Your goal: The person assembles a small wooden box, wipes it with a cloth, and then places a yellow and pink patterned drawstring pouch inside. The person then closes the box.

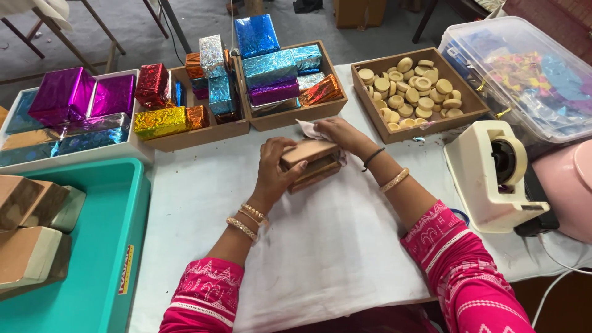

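My left hand (274,168) clamps the brown box (310,161) on white paper (320,246); right hand (338,132) pinches the paper's edge behind it. Box not wrapped yet; foil-wrapped boxes (271,68) fill trays beyond my grip, so many done

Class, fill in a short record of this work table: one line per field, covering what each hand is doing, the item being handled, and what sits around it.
Left hand: grips the near end of the brown box, fingers over its top
Right hand: rests on the far end of the box
Surface: white sheet under the box
Behind: two wooden trays of foil-wrapped boxes
Right rear: wooden tray of round tan discs
Right: cream tape dispenser
Left: teal bin
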